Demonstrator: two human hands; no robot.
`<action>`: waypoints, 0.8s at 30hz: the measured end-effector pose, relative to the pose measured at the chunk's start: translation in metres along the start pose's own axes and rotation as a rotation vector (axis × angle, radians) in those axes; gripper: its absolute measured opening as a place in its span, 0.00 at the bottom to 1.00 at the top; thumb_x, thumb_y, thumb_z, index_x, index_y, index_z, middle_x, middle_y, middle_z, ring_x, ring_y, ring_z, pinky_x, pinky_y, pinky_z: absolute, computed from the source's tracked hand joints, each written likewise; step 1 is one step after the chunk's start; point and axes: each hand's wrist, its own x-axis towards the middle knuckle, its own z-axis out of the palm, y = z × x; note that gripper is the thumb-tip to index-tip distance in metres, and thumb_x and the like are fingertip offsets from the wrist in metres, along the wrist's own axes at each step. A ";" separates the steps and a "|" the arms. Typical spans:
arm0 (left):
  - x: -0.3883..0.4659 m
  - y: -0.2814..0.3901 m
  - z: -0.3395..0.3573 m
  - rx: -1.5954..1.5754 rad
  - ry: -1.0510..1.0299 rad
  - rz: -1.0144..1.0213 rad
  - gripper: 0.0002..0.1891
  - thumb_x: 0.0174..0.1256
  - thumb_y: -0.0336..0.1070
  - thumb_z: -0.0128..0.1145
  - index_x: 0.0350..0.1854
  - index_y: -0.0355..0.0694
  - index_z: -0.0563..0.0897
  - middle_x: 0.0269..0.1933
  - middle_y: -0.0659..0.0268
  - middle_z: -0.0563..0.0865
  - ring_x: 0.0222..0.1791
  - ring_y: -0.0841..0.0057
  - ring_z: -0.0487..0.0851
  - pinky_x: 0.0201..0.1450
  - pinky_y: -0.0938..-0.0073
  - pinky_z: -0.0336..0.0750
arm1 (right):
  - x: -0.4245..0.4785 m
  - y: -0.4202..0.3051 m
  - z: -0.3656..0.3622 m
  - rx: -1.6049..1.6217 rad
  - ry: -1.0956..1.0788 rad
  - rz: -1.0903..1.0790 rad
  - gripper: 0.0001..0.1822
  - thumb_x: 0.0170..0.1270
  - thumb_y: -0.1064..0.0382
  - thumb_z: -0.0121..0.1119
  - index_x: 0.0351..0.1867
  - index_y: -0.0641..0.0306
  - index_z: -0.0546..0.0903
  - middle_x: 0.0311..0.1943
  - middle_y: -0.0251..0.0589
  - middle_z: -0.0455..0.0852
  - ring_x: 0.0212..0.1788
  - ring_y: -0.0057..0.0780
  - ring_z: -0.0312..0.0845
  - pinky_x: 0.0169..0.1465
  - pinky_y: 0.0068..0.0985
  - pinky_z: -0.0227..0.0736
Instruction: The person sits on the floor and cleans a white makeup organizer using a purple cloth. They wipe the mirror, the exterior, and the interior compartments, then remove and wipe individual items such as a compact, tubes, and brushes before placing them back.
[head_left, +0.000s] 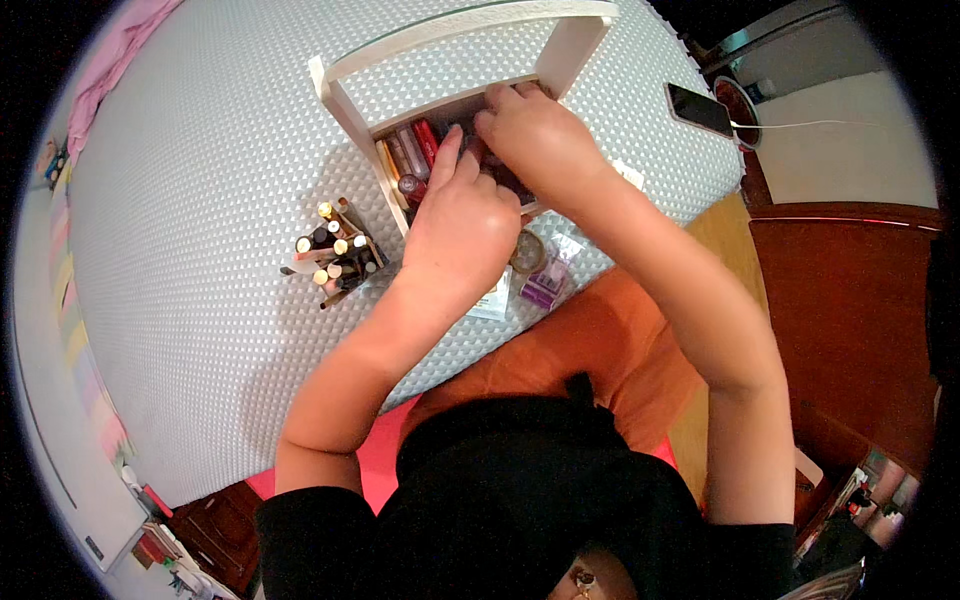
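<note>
A white wooden box (381, 174) with a tall frame (480, 24) rising over it stands in front of me on the bed. Inside it are slim cosmetic tubes, among them a red tube (426, 141) and a dark round-capped tube (411, 187) at the left end. My left hand (469, 206) reaches over the near wall, index finger extended and other fingers curled down among the contents. At the right part of the box, my right hand (536, 139) dips its fingers inside near the far wall. The fingertips of both hands are partly hidden, so any grip is unclear.
Left of the box stands a cluster of cosmetic pencils and capped tubes (337, 251). Near my knee lie a round container (528, 251), a purple packet (544, 289) and a white packet (491, 296). A phone (699, 110) with a cable lies by the bed's right edge.
</note>
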 end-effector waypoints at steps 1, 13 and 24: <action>0.000 0.000 0.000 -0.003 -0.004 -0.001 0.11 0.53 0.37 0.68 0.28 0.33 0.88 0.33 0.51 0.87 0.55 0.54 0.82 0.78 0.45 0.57 | 0.000 -0.001 0.001 -0.017 -0.033 0.024 0.09 0.54 0.69 0.63 0.39 0.64 0.85 0.44 0.47 0.82 0.48 0.49 0.81 0.53 0.38 0.80; -0.002 -0.001 -0.001 -0.051 0.037 -0.026 0.11 0.53 0.38 0.68 0.28 0.33 0.89 0.32 0.52 0.87 0.51 0.56 0.83 0.78 0.45 0.58 | -0.018 -0.005 -0.012 0.196 0.248 -0.049 0.13 0.57 0.67 0.61 0.45 0.64 0.85 0.53 0.45 0.81 0.53 0.45 0.81 0.52 0.36 0.83; -0.001 -0.002 0.003 -0.050 0.083 -0.021 0.08 0.52 0.35 0.66 0.26 0.34 0.89 0.30 0.53 0.86 0.47 0.56 0.84 0.77 0.46 0.59 | 0.000 -0.005 -0.007 -0.210 -0.075 -0.135 0.04 0.52 0.64 0.63 0.28 0.56 0.88 0.37 0.33 0.86 0.52 0.34 0.80 0.51 0.32 0.79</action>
